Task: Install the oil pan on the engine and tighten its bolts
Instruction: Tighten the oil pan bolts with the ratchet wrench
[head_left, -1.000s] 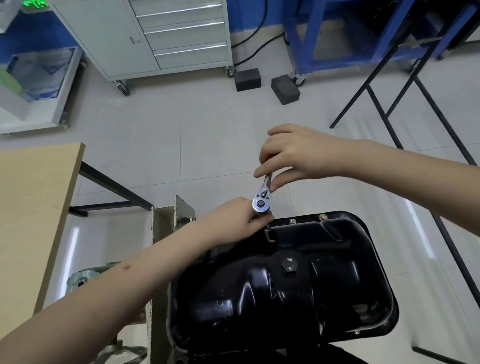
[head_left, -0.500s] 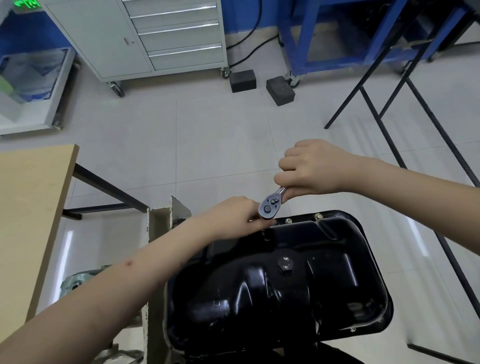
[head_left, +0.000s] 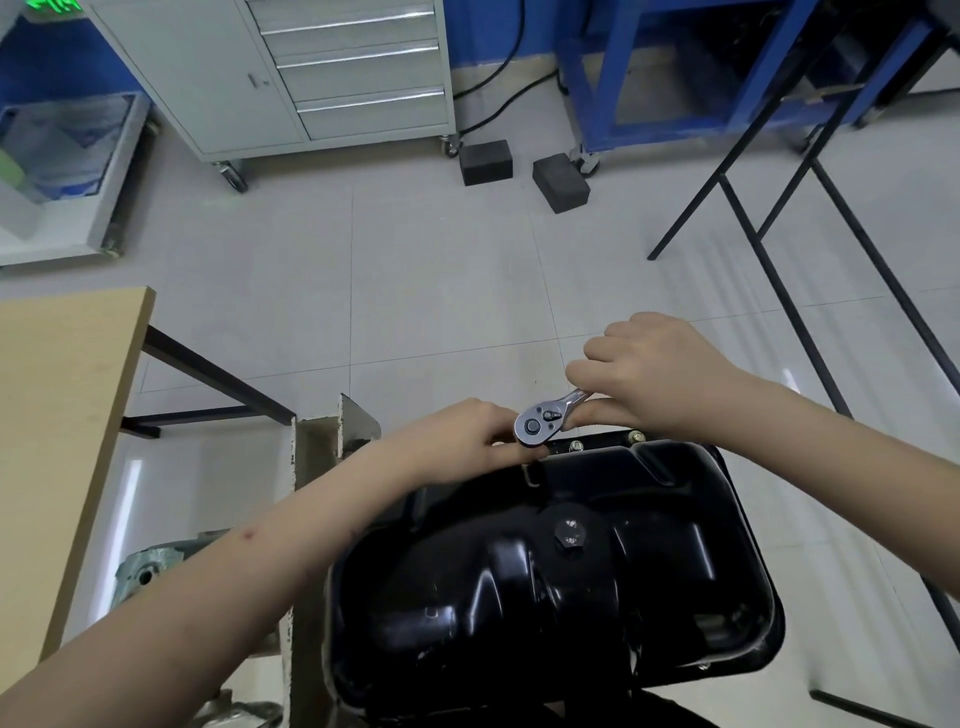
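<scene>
Black pan (head_left: 561, 587) sits bottom-centre of the view, dome side up, drain plug (head_left: 570, 537) at its middle. Engine mostly hidden under it; a grey casting (head_left: 148, 569) shows at its left edge.

Two bolts (head_left: 575, 446) (head_left: 635, 437) visible on the far flange, side by side. Ratchet (head_left: 545, 420) at the far-left part of that flange, head facing up, handle running up and right. Whatever sits under the head is hidden.

Left hand (head_left: 462, 441): fingers curled around the ratchet head from the left, fingertips touching it, resting at the pan's far edge. Right hand (head_left: 649, 371): fingers and thumb closed around the handle, most of the handle hidden in the grip.

Upright metal bracket (head_left: 332, 441) just left of the pan, behind the left forearm.

Desk (head_left: 57, 415), light wood, at far left. Tiled floor (head_left: 415, 270) beyond. Grey drawer cabinet (head_left: 322, 67) on castors at top, two dark blocks (head_left: 486, 162) (head_left: 561, 184) on the floor near it, blue frame (head_left: 675, 67) top right, black tube stand (head_left: 810, 218) at right.
</scene>
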